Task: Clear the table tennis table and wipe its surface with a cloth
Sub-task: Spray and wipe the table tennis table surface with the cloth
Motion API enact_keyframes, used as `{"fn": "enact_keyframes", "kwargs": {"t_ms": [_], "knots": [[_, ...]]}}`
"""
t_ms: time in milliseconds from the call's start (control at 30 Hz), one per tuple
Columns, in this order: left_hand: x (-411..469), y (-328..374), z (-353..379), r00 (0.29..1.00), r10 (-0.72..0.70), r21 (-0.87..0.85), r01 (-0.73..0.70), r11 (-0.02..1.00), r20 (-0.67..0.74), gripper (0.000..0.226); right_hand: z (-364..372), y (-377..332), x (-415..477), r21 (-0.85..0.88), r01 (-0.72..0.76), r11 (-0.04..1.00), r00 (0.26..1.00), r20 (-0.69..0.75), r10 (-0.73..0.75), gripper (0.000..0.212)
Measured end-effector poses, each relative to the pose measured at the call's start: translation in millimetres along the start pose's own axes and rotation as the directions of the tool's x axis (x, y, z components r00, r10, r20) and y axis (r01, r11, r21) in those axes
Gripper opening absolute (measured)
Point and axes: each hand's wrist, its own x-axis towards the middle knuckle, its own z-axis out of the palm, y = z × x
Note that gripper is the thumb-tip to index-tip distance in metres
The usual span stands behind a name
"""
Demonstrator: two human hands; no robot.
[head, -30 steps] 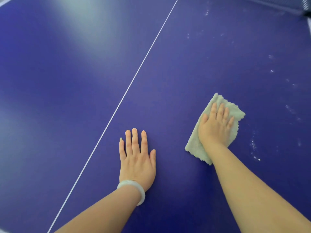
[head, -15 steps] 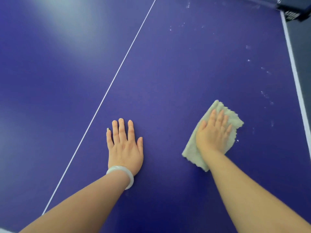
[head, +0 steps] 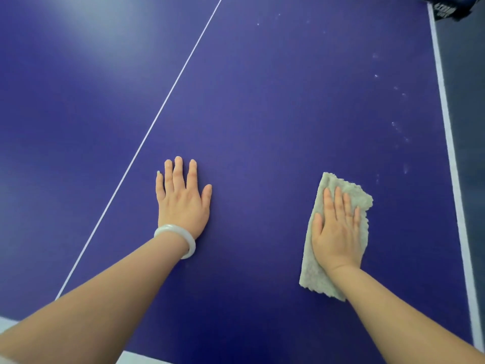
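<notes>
The cloth (head: 316,281) lies flat on the bench (head: 262,114) near its right edge, pressed under the right grip (head: 336,232), fingers straight; soft, light and limp, it probably bunches unless palmed mid-cloth; the left grip (head: 183,203) rests spread on bare bench.

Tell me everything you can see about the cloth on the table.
The cloth is pale grey-green with a fuzzy, terry-like nap and ragged edges. It looks folded into a long strip that lies flat on the blue table, running away from the person, near the white line along the table's right side. The right hand presses flat on its middle, fingers straight; both ends stick out beyond the hand.
</notes>
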Motion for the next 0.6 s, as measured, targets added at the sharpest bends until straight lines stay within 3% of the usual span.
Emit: {"fn": "enact_keyframes", "kwargs": {"t_ms": [133,200,267,367,467,600], "knots": [[-14,19,-11,0.992,-0.124,-0.376,0.124,0.919,0.024,0.051,0,3,-1,0.004,0.013,1.000,1.000,-0.012,-0.013,0.065],[-43,43,-13,0.996,-0.090,-0.458,0.089,0.885,0.019,0.049,0,4,-1,0.006,0.023,1.000,1.000,-0.011,-0.023,0.066],[-83,69,-9,1.000,0.021,-0.399,-0.027,0.917,-0.021,0.047,2,3,0,0.015,0.032,0.999,0.999,-0.007,-0.032,0.067],[-136,98,11,0.992,0.123,-0.166,-0.121,0.979,0.001,0.054,1,6,-4,0.013,0.100,0.995,0.995,0.009,-0.100,0.067],[-162,97,20,0.986,0.145,-0.004,-0.145,0.989,0.080,0.062,2,20,-29,-0.007,0.260,0.966,0.966,0.012,-0.260,0.064],[-171,52,13,0.998,0.055,0.096,-0.054,0.994,-0.010,0.063,5,37,-47,-0.008,0.335,0.942,0.942,0.032,-0.335,0.063]]}}
